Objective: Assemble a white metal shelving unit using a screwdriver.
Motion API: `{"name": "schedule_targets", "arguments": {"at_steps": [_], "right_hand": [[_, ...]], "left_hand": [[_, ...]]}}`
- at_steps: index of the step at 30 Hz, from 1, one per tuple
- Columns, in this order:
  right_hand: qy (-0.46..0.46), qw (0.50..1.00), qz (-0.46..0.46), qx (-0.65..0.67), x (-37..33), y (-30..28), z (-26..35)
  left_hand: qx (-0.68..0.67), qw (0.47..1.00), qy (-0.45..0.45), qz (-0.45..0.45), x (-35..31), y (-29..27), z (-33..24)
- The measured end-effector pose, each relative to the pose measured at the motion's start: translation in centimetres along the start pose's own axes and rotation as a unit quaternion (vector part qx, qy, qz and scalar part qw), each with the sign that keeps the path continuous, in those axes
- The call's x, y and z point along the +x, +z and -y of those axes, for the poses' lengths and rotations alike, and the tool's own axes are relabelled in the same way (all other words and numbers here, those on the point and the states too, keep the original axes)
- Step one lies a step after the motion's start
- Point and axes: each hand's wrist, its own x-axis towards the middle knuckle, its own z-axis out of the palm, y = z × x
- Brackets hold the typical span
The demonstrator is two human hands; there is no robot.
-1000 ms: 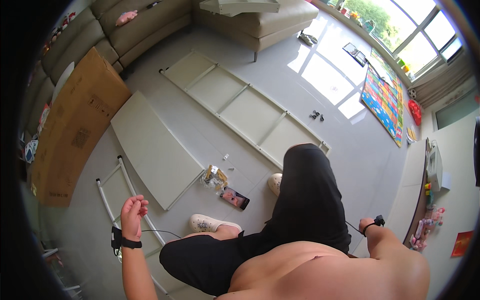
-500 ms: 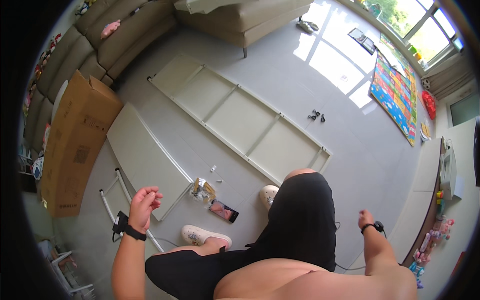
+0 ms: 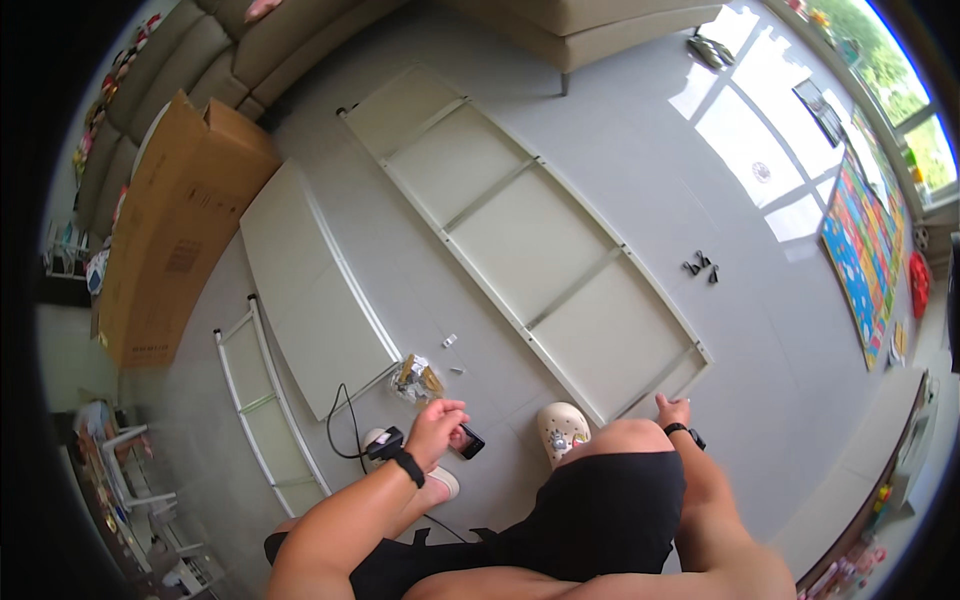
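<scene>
Lying on the grey tiled floor [image 3: 770,340]: one long white frame [image 3: 535,235], crossbars facing up, running from beside the person's right knee away toward the sofa. Right hand [image 3: 674,411]: just beside the frame's near end, fingers bent; contact or grip cannot be told. Left hand [image 3: 440,425]: above a dark phone [image 3: 471,445], partly covering it from view, fingers loosely curled; whether anything is held cannot be told. One black wristband [image 3: 408,467] on the left wrist, another on the right. One clear bag of small parts [image 3: 415,378], near the phone. One plain white panel [image 3: 315,300], flat, left of the frame. One smaller white frame [image 3: 258,403], left of the panel. Pale clogs [image 3: 563,432], on the feet. Small black pieces [image 3: 704,266], grouped right of the long frame. Outer items: one tall cardboard box [image 3: 195,220], leaning by the brown sofa [image 3: 215,60]; one colourful play mat [image 3: 865,250], far right.
</scene>
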Motion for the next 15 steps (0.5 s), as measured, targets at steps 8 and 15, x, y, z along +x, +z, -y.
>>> {"name": "schedule_targets", "arguments": {"at_steps": [8, 15], "right_hand": [[0.039, 0.999, -0.005, 0.021, 1.0, 2.6, -1.7], [0.078, 0.991, -0.022, 0.109, 2.0, 2.3, 0.7]], "left_hand": [[-0.015, 0.997, -0.071, 0.002, 4.0, 2.4, 5.2], [-0.019, 0.995, -0.093, 0.018, 5.6, 3.7, 6.6]]}}
